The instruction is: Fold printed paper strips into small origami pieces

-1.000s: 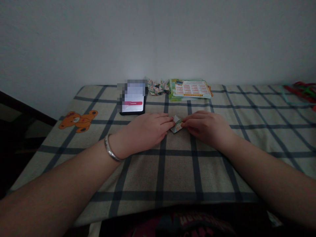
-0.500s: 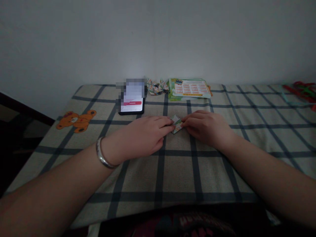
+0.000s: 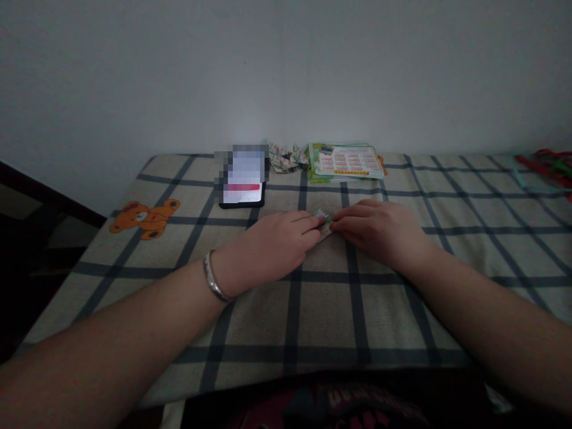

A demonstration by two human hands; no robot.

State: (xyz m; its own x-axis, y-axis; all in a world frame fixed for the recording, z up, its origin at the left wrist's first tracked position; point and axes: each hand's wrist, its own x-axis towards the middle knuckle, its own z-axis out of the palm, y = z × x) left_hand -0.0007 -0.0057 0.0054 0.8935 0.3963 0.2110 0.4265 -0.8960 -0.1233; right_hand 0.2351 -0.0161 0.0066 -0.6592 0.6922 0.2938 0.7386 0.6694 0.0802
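A small folded piece of printed paper (image 3: 326,232) lies on the checked tablecloth, largely covered by fingers. My left hand (image 3: 283,244), with a silver bangle at the wrist, reaches over it from the left and presses its fingertips down on the paper. From the other side, my right hand (image 3: 379,229) has its thumb and fingers pinched together at the paper's right edge. The undersides of the fingers of both hands are hidden.
Against the wall stand a lit phone (image 3: 243,179), folded paper pieces (image 3: 288,159) and a stack of printed cards (image 3: 346,162). An orange bear cutout (image 3: 145,219) lies at left on the tablecloth (image 3: 250,333). Red and green material (image 3: 547,170) is at far right.
My left hand has slid a little to the right, covering more of the folded paper. My right hand stays at its edge. The view has shifted slightly.
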